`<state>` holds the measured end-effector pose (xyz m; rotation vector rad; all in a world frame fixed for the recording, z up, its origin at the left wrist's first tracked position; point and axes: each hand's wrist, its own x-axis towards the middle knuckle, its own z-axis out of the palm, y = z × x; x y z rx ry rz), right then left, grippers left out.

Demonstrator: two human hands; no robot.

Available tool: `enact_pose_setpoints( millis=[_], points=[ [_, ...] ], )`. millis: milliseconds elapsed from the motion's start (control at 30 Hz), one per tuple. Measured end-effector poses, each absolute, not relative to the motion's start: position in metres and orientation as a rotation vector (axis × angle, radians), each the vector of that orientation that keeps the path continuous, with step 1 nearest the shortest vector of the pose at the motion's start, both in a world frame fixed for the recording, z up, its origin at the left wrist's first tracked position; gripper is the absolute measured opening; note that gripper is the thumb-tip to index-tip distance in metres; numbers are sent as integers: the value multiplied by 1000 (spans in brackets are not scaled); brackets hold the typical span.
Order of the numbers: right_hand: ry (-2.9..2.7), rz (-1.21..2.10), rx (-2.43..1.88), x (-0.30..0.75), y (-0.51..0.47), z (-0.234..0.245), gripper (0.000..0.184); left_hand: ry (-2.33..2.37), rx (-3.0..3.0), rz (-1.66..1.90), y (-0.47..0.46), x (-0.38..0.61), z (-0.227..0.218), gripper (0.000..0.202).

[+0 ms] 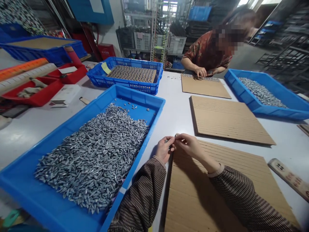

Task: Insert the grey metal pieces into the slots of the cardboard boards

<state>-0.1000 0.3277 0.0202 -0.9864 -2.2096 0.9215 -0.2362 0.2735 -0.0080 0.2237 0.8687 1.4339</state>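
Note:
My left hand (164,149) and my right hand (187,145) meet at the far left corner of a slotted cardboard sheet (217,187). Both are pinched, fingertips touching, around small grey metal pieces (174,138) held between them. To the left lies a large blue tray (60,206) heaped with several small grey metal pieces (96,154). My checked sleeves cover the near part of the cardboard sheet.
A second slotted cardboard sheet (227,119) lies beyond mine. A person (207,54) across the table works at a third sheet (204,87). Blue trays of parts (265,96), (125,75), red trays (36,93) and a ruler-like strip (289,177) surround the white table (176,112).

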Motion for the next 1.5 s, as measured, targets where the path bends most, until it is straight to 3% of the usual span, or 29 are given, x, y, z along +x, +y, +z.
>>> enact_pose_setpoints(
  millis=[167,300,633,933,1267,1500],
  points=[
    [-2150,872,-1032,-97,323,18,19,837,206,1426,274,-239,-3,31],
    [-2159,675,-1115,-73,332,14,19,850,108,1437,275,-244,-5,21],
    [-2418,320,-1087,-64,355,-1,26,892,98,1421,277,-242,-6,18],
    [-2509,168,-1052,-64,353,1,24,908,179,1439,277,-241,-10,34],
    [-2429,252,-1043,-67,347,10,20,860,202,1422,277,-241,-10,38],
    [-2254,792,-943,-95,325,24,15,854,231,1410,277,-241,-9,35]
  ],
)
